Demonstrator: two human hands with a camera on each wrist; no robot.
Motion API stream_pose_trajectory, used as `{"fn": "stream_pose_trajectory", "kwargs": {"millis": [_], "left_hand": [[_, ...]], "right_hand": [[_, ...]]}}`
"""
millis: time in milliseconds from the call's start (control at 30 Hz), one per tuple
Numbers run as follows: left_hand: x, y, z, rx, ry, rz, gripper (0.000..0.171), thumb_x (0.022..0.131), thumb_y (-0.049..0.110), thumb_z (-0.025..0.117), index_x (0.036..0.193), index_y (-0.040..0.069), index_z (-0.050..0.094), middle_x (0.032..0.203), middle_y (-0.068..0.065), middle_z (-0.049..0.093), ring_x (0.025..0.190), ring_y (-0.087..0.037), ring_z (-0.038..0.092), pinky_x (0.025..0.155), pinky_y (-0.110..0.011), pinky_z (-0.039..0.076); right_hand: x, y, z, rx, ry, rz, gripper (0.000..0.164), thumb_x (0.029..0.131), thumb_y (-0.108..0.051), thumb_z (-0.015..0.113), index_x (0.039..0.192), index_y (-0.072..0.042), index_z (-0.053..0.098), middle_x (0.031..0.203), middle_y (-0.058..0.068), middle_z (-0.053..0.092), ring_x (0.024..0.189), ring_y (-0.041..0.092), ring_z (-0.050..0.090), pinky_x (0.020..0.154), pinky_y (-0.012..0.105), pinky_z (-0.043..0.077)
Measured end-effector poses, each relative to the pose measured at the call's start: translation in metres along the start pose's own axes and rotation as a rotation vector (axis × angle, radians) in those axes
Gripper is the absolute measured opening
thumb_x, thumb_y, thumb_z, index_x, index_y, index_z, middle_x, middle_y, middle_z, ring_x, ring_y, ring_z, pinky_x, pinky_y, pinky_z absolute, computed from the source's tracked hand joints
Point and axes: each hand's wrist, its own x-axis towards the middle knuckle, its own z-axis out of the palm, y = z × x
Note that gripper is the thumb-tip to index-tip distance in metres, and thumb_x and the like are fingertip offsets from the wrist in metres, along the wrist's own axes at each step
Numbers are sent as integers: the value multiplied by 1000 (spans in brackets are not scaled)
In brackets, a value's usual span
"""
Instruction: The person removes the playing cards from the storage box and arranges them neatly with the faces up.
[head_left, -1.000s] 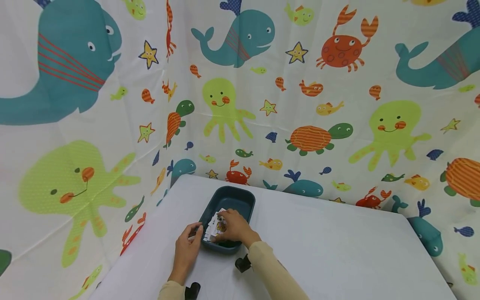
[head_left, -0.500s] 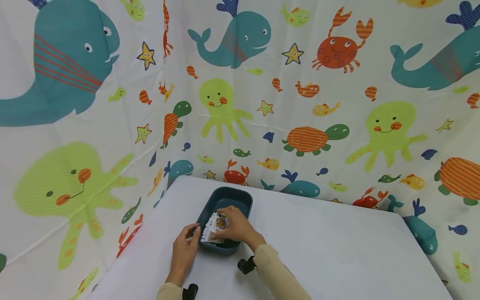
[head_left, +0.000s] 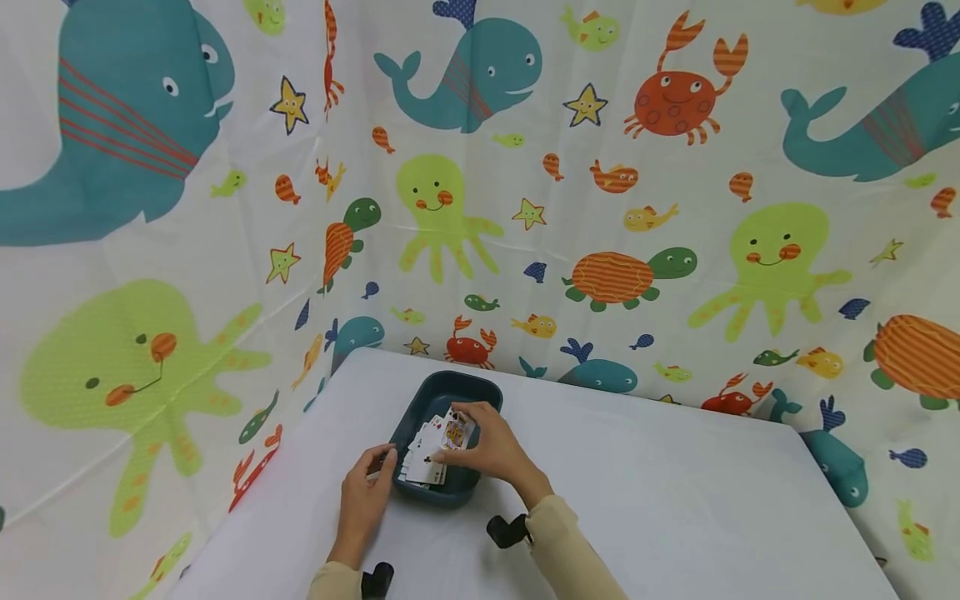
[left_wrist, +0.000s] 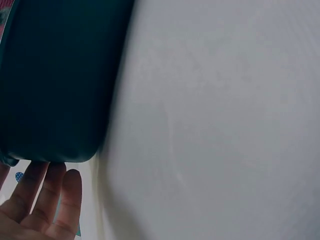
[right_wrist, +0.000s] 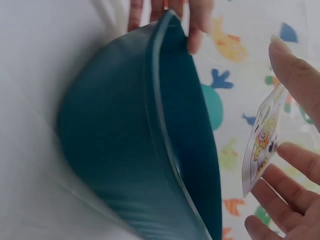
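Note:
A dark teal plastic tub (head_left: 431, 497) stands on the white table, with several playing cards (head_left: 422, 468) spread face up inside, toward its left side. My right hand (head_left: 497, 446) pinches one playing card (head_left: 454, 434), a face card, between thumb and fingers above the tub. The right wrist view shows this card (right_wrist: 264, 136) tilted and raised past the tub's rim (right_wrist: 156, 90). At the left side of the tub, my left hand (head_left: 366, 493) grips the rim, thumb inside and fingers against the outer wall. In the left wrist view, those fingers (left_wrist: 50, 192) touch the tub's wall (left_wrist: 60, 100).
White cloth covers the table (head_left: 637, 500), which extends far to the right of the tub. Behind and to the left hangs a curtain (head_left: 480, 192) printed with sea animals. A black wrist camera (head_left: 507, 531) sits at my right wrist, another (head_left: 377, 578) at my left.
My right hand has lifted away from the spread cards, up and to the right, bringing a face card with it. More cards in the tub now show. My left hand stays at the rim.

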Motion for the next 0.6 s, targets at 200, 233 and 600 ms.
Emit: {"fn": "stream_pose_trajectory", "kwargs": {"millis": [200,233,600], "left_hand": [[1,-1,1,-14,10,9,36,105,35,58,128,9,67,125,-13,69,113,-27,64,88,-29,53],[1,-1,1,-16,10,10,36,105,35,59,128,9,67,125,-13,69,113,-28,64,89,-29,53],[0,-4,5,-55,46,7,35,105,34,59,125,8,69,122,-13,70,112,-28,64,84,-22,52]], "right_hand": [[-13,5,-11,43,60,48,85,75,-50,89,146,-16,55,141,6,57,123,25,53,104,50,48],[-15,6,-13,41,70,61,86,75,-50,89,146,-17,55,142,6,56,125,26,53,104,51,48],[-47,36,-37,111,233,153,85,75,-47,90,147,-18,54,141,6,57,131,30,52,107,63,42]]}}
